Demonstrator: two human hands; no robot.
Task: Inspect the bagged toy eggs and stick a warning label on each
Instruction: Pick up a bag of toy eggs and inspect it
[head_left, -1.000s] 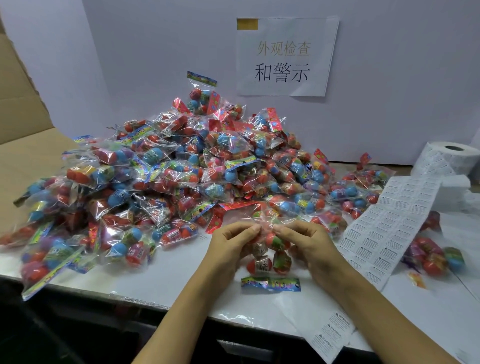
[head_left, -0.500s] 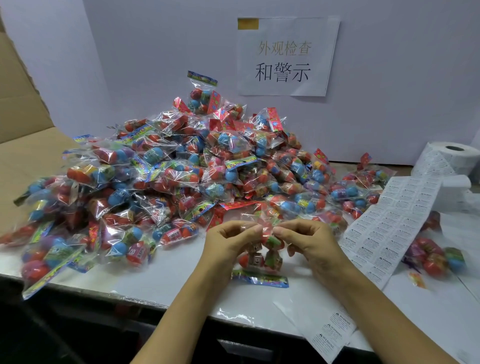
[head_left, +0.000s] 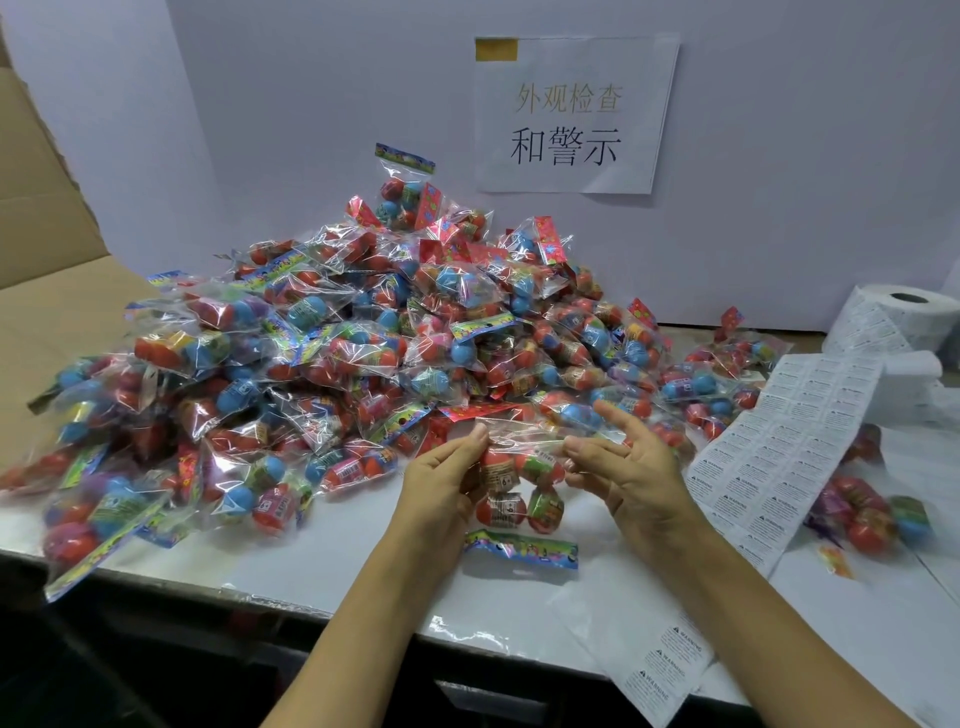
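While my left hand (head_left: 441, 480) pinches the clear bag (head_left: 519, 488) (four red and green eggs inside, header card down), my right hand (head_left: 623, 462) spreads open beside it.

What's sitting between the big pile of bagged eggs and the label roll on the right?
In the head view, a strip of warning labels lies between the pile and the roll.

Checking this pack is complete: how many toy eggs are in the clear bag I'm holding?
4 showing in the clear plastic bag: upper red egg and green-and-red egg side by side, lower red egg and green egg beneath them. The fingers may hide more.
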